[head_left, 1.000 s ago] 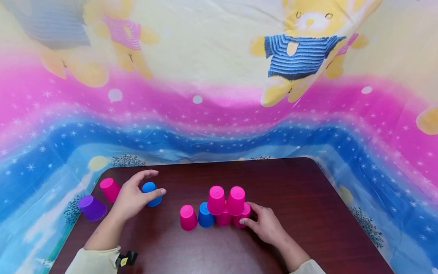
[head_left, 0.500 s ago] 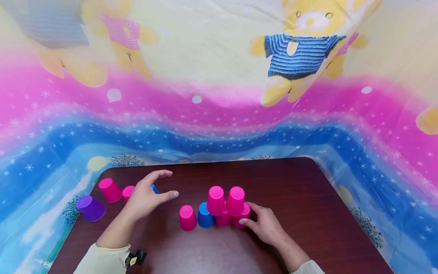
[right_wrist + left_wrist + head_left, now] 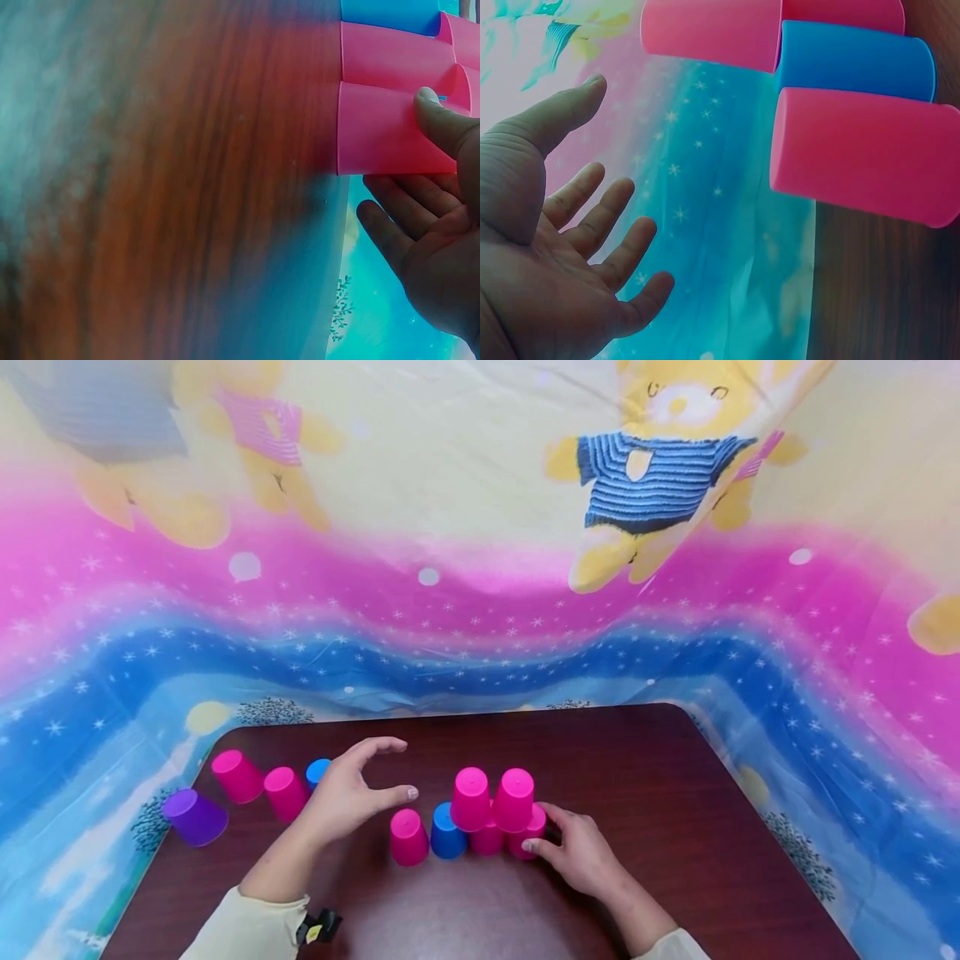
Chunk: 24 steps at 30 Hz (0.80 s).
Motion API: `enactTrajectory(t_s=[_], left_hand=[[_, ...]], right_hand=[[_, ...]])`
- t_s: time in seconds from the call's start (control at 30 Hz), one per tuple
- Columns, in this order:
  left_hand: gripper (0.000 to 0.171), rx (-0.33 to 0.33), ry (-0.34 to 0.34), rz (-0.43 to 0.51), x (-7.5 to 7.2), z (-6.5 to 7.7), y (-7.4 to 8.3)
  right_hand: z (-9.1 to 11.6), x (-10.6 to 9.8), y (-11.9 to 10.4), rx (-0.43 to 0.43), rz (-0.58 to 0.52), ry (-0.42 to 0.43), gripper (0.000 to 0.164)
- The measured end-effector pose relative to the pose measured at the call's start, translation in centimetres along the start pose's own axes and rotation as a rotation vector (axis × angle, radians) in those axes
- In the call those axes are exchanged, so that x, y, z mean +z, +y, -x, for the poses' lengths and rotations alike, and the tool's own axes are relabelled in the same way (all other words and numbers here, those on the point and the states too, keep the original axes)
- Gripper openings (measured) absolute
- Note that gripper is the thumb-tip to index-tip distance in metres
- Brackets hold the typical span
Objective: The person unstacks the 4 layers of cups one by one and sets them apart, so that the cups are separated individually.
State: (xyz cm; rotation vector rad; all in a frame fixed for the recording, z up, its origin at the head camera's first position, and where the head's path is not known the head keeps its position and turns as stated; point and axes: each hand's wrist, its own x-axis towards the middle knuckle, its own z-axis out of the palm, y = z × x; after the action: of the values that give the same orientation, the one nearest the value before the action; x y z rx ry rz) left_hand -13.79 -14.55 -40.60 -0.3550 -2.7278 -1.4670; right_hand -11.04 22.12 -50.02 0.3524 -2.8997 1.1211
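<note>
In the head view an upside-down row holds a left-end pink cup (image 3: 408, 838), a blue cup (image 3: 448, 832), a middle pink cup (image 3: 487, 838) and a right-end pink cup (image 3: 529, 841). Two upper pink cups (image 3: 471, 799) stand on the row's right part. My right hand (image 3: 583, 850) holds the right-end pink cup (image 3: 390, 129) between thumb and fingers. Fingers spread and holding nothing, my left hand (image 3: 352, 795) hovers above the table, left of the row. In the left wrist view, its palm and fingers (image 3: 641, 244) are apart from the left-end pink cup (image 3: 866, 154).
At the table's left stand a purple cup (image 3: 195, 817), a far pink cup (image 3: 237, 776), another pink cup (image 3: 286, 793) and a blue cup (image 3: 317, 771) partly hidden by the left hand. A printed cloth (image 3: 450, 635) hangs behind the brown table (image 3: 637, 760).
My left hand has moved right, away from the loose blue cup toward the row, uncovering a pink cup behind it. The right hand and the stacked cups stay put.
</note>
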Motion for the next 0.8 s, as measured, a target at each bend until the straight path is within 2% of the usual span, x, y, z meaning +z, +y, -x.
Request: enactTrajectory(t_s=[0.2,0.8], left_hand=[[0.07,0.021,-0.022,-0.003,0.9,-0.2,0.4],[0.071,0.007,-0.085,0.047,3.5,-0.6,1.3]], right_hand=[[0.0,0.1,0.1,0.0,0.012,0.004,0.059],[-0.1,0.0,0.1,-0.023,0.014,0.007,0.057]])
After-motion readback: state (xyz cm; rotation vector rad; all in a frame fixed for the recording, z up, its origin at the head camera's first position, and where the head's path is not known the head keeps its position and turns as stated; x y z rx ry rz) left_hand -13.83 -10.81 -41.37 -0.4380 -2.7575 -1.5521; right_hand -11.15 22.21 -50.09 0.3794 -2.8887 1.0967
